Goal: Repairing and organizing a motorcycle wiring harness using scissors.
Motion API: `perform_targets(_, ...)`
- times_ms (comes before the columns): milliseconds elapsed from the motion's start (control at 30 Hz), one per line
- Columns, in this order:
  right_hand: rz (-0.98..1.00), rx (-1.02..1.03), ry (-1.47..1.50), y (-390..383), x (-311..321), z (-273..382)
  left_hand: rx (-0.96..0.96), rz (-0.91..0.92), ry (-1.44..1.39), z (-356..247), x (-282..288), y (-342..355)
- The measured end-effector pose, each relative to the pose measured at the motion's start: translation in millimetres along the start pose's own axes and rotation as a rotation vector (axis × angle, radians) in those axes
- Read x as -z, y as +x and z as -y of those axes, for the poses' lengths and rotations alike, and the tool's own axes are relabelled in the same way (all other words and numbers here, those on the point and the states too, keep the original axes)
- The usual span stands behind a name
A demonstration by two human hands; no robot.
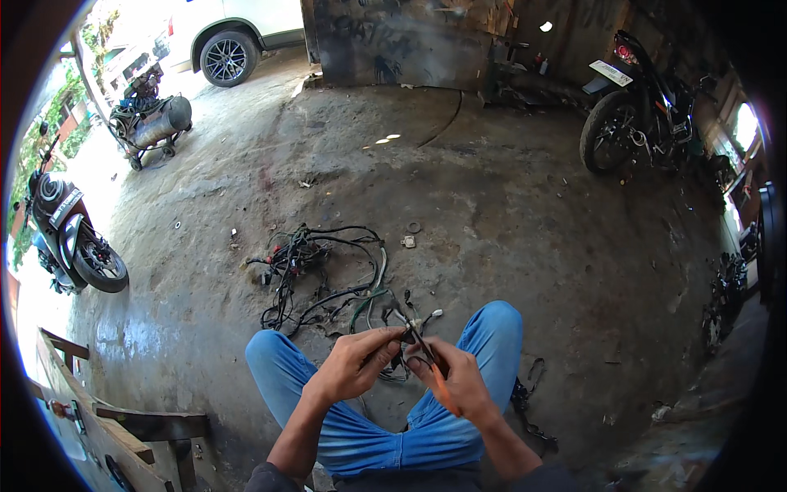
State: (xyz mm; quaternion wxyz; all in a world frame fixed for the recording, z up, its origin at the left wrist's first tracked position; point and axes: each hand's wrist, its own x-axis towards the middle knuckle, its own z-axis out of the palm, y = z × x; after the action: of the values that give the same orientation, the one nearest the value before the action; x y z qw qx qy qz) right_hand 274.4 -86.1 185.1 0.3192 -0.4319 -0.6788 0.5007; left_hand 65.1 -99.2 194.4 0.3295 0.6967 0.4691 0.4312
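Observation:
A tangled wiring harness [297, 261] of mostly black wires, with connectors, lies on the floor in front of my bent knees. Its cables run toward me and up between my legs. My left hand [359, 361] is closed, its thumb and fingertips pinching a dark part of the wiring near the harness end. Close beside it, my right hand [461, 379] is wrapped round an orange-handled tool [443, 390]. The tool's dark front end points up at the wires by my left fingertips; its exact kind is hard to make out. A small white connector [437, 313] sticks out beyond my hands.
A pale square piece [408, 242] and a ring [414, 226] lie past the harness. Dark cables [533, 414] lie by my right knee. A wooden frame [123, 426] stands at lower left. Motorcycles [82, 238], a compressor [160, 123] and a white car [246, 33] stand farther off.

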Motion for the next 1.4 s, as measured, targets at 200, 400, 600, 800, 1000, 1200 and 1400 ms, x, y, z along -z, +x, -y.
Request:
perform_targets(200, -0.43, 0.114, -0.073, 3.1, -15.9, -11.7, 0.086, 0.028, 0.128, -9.0, -1.3, -2.7)
perform_targets(400, -0.292, 0.042, -0.387, -2.8, -5.0, -10.0, -0.004, -0.023, -0.132, -9.1, -12.1, -1.0)
perform_targets(600, -0.183, 0.094, -0.534, -0.4, 1.9, -2.7, 0.074, 0.063, -0.13, 1.2, -12.4, -5.7)
perform_targets(800, -0.153, 0.103, -0.506, 0.0, 2.4, 2.5, -0.016, -0.003, 0.045, -6.4, -9.5, -4.7)
perform_targets(1000, -0.159, 0.116, -0.454, 0.9, 2.0, 2.2, 0.05, 0.031, 0.112, -11.0, -3.9, -3.4)
perform_targets(1200, -0.131, 0.095, -0.395, 5.3, -4.6, -15.5, -0.043, -0.044, 0.158, 4.6, -8.6, -1.0)
perform_targets(1400, -0.134, 0.007, -0.262, 9.1, -17.8, -35.2, 0.129, -0.037, 0.095, 10.3, -8.7, 1.9)
